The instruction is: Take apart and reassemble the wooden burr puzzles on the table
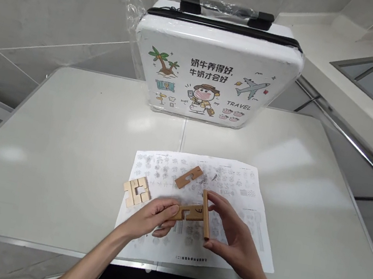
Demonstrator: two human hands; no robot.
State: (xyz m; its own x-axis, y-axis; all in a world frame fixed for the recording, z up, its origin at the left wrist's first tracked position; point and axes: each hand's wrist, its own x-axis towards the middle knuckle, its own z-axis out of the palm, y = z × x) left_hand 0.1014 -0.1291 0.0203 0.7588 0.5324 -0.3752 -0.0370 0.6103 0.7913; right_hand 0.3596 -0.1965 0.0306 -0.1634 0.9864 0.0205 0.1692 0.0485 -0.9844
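Observation:
My left hand [158, 216] pinches one end of a flat notched wooden puzzle piece [191, 213] with a dark handwritten mark. Its far end meets a second wooden puzzle piece [207, 215], seen edge-on; whether the two are joined I cannot tell. Thumb and fingers of my right hand [231, 229] grip that second piece by its two ends. Just beyond the hands, a loose notched wooden piece [185, 177] lies on the printed sheet [260, 253]. Left of my left hand rests a cluster of paler interlocked wooden pieces [132, 192] with a central gap.
The printed sheet, covered in small diagrams, lies on a pale folding table [64, 137] with a centre seam. At the table's back stands a white cartoon suitcase [189, 39] in clear plastic wrap with a black handle. A ledge with a metal rail [359, 141] runs along the right.

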